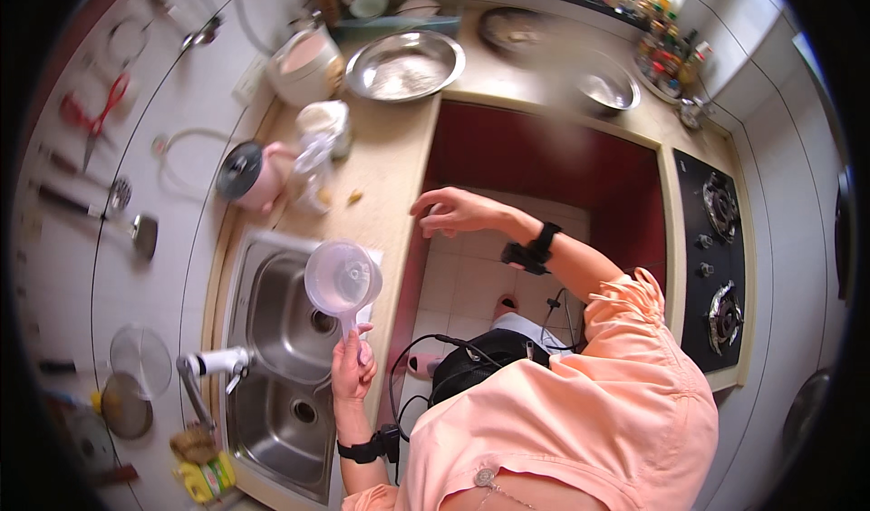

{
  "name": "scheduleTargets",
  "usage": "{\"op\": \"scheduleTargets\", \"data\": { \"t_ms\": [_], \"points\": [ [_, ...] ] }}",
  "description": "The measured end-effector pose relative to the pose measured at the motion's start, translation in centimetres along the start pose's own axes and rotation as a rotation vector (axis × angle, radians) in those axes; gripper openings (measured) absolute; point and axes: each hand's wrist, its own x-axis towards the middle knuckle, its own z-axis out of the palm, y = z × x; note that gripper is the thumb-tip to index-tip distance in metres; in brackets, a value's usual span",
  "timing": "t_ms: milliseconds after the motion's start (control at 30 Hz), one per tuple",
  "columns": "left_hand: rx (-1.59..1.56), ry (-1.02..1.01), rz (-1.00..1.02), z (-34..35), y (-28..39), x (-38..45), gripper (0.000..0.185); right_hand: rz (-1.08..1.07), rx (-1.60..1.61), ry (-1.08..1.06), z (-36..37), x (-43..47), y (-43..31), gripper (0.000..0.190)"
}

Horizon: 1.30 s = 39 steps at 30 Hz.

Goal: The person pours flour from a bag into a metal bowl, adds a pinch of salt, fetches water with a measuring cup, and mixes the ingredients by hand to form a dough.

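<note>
My left hand (353, 372) grips the handle of a translucent lilac plastic dipper (343, 276). The dipper's round bowl is over the edge of a stainless steel double sink (272, 307); whether there is liquid in it is hard to tell. Loosely bent, the fingers of my right hand (462, 212) are apart at the counter's front edge, and nothing shows in them. Dark straps with small devices circle both wrists. Near the right hand, a small yellowish piece (355, 196) lies on the counter (380, 151) beside a clear plastic bag (314, 171).
A pink electric kettle (258, 178) and a steel basin (406, 66) holding pale powder stand on the counter. The faucet (217, 361) juts over the sink. A gas hob (710, 259) lies right. Black cables (408, 355) hang near my body. Utensils hang on the tiled wall.
</note>
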Motion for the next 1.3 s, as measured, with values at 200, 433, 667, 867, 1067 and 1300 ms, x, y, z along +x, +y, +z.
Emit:
{"op": "scheduleTargets", "data": {
  "t_ms": [200,433,667,867,1067,1300],
  "points": [
    [0.084,-0.265,-0.127,14.1,-1.8,11.7,0.034,0.107,0.207,0.356,-14.4,-15.1,7.4,0.033],
    [0.164,-0.462,-0.298,26.2,-2.8,23.5,0.036,0.132,0.404,0.675,-22.8,-24.6,13.4,0.036],
    [0.279,-0.561,-0.337,33.0,-3.1,36.4,0.036,0.145,0.355,0.801,-31.7,-24.5,16.5,0.035],
    [0.307,-0.578,-0.369,37.2,-2.9,48.2,0.033,0.189,0.334,0.901,-40.1,-21.0,17.4,0.034],
    [0.299,-0.556,-0.412,39.2,-4.7,55.4,0.032,0.244,0.344,0.868,-43.7,-18.7,18.5,0.034],
    [0.285,-0.424,-0.382,42.4,-7.6,57.3,0.031,0.199,0.313,0.610,-49.0,-13.1,18.9,0.030]
  ]
}}
